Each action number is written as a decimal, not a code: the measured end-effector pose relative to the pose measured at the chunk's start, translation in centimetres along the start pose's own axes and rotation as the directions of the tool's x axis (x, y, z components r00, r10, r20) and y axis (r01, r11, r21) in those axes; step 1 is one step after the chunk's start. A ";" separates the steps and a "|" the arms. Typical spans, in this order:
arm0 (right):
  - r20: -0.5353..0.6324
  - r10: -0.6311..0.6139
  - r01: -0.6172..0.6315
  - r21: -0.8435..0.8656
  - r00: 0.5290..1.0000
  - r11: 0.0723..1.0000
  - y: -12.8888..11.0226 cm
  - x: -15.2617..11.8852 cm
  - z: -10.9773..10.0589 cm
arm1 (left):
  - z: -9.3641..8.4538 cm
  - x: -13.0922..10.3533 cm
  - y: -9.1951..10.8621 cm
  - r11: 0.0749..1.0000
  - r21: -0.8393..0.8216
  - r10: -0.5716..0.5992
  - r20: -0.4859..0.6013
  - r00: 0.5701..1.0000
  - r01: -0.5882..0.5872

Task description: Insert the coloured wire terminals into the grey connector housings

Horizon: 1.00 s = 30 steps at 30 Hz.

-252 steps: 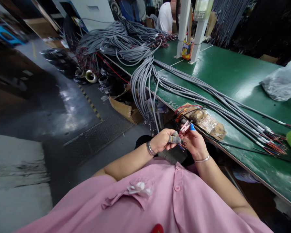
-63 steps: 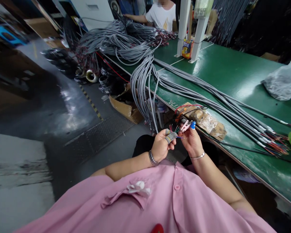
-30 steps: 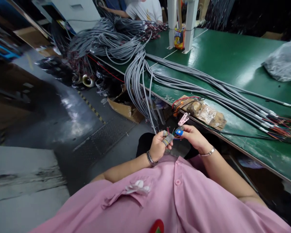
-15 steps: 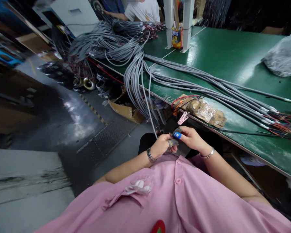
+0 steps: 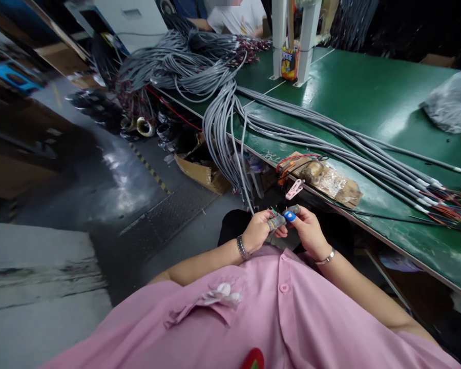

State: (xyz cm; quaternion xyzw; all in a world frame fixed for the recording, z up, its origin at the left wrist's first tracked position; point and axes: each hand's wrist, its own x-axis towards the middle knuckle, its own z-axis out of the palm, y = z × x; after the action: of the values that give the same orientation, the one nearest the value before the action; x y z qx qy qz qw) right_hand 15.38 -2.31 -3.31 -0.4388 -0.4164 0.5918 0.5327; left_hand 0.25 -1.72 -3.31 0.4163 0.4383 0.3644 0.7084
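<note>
My left hand [image 5: 258, 231] is closed around the end of a grey cable [image 5: 249, 199] that hangs down from the bench. Thin coloured wires [image 5: 272, 211], green and red among them, stick out above its fingers. Grey tape or a finger cover wraps one finger of this hand. Right beside it, my right hand [image 5: 310, 233] pinches thumb to forefinger close to the wires, its thumb wrapped in blue and a fingertip in grey. What lies between those fingertips is hidden. Both hands are in front of my lap, below the bench edge.
On the green bench [image 5: 369, 87] lie long grey cables [image 5: 330, 136] with stripped ends. A taped wooden block [image 5: 332, 184] and a pink clip [image 5: 294, 189] are at its edge. A plastic bag [image 5: 453, 100] sits right. A cardboard box [image 5: 202, 171] stands below; a person [image 5: 238, 18] is behind.
My right hand has shifted slightly right and down, a little apart from the left. More of the coloured wires shows above the left fingers. The whole view has shifted slightly.
</note>
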 end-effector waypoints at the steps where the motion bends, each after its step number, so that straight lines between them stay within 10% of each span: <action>1: 0.038 0.012 -0.012 0.003 0.999 1.000 -0.2 0.3 0.0 | 0.0 -0.1 0.2 1.000 0.020 0.000 0.023 1.000 -0.001; 7: 0.188 0.078 -0.083 0.018 0.979 0.996 -2.0 2.0 1.0 | -0.2 -0.4 0.4 0.995 -0.032 0.089 -0.043 0.995 -0.090; 30: 0.074 0.091 -0.095 0.048 0.993 0.994 -1.6 1.5 2.1 | -0.6 -0.3 0.4 0.986 -0.065 0.140 -0.162 0.977 -0.153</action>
State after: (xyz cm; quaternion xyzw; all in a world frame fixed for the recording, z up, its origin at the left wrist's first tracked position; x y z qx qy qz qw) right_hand 13.75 -0.74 -1.32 -0.4223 -0.3989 0.6420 0.5004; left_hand -0.49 -1.69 -3.01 0.3896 0.4464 0.4640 0.6585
